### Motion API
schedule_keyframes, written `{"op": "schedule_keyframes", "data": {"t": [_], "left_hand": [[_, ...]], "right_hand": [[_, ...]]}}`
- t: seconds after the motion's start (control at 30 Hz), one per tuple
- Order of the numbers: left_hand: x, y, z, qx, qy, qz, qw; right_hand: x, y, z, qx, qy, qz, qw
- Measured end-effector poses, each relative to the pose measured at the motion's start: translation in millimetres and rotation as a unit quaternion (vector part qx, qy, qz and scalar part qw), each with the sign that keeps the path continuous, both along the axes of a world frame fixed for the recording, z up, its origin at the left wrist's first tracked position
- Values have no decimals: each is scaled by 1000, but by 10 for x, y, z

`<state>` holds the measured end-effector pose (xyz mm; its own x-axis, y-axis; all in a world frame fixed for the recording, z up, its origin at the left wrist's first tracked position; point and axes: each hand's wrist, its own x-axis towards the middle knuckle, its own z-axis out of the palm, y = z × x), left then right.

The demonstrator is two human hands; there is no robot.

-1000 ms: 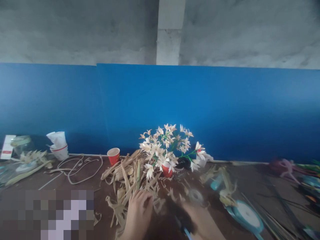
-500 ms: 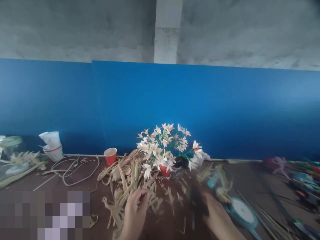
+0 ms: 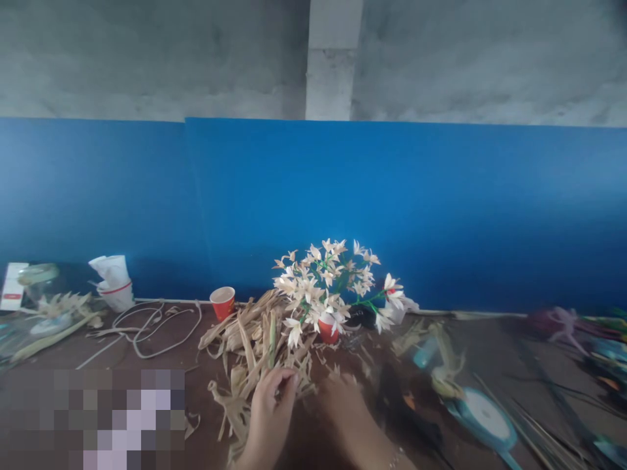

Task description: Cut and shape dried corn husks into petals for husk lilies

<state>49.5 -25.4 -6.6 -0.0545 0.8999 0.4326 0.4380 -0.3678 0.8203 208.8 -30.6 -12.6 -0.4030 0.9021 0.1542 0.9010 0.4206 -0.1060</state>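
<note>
My left hand (image 3: 273,406) is at the near edge of a pile of dried husk strips (image 3: 245,346). Its thumb and fingertips are pinched together, and whatever they hold is too small or hidden to make out. Close on its right, my right hand (image 3: 343,405) is over the husk scraps, its fingers smeared by motion. A dark tool with an orange spot (image 3: 410,408) lies to the right of that hand, too blurred to name. Beyond both hands, a bunch of pale husk flowers (image 3: 313,287) on green stems stands in a red cup (image 3: 328,329).
Behind the pile stands another red paper cup (image 3: 223,303). A white cord (image 3: 147,352) loops at the left, near a white cup (image 3: 117,295) holding white paper. At the right are a teal ribbon spool (image 3: 487,418) and thin sticks (image 3: 543,431). A blue partition (image 3: 313,176) closes the back.
My right hand has moved left, away from the dark tool, toward my left hand. The left hand keeps its pinch. The view has shifted slightly.
</note>
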Motion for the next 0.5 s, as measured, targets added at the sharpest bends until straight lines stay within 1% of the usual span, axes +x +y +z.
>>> {"op": "schedule_keyframes", "data": {"t": [0.07,0.13,0.2,0.27,0.33,0.4,0.5], "left_hand": [[-2,4,2,-3,-2,1,1000],[-4,6,0,-4,-4,1,1000],[-6,7,0,-8,-5,-3,1000],[-7,9,0,-18,-10,-8,1000],[-4,11,1,-26,-21,-12,999],[6,9,3,-32,-40,-15,999],[38,-20,18,-52,-79,-32,995]], "right_hand": [[-43,63,-91,20,-12,9,1000],[-49,84,-92,30,3,13,999],[-33,70,-20,27,58,-10,998],[-6,39,87,12,163,-39,986],[23,12,184,-15,290,-48,956],[44,2,240,-55,393,-57,916],[49,18,231,-127,510,-83,847]]}}
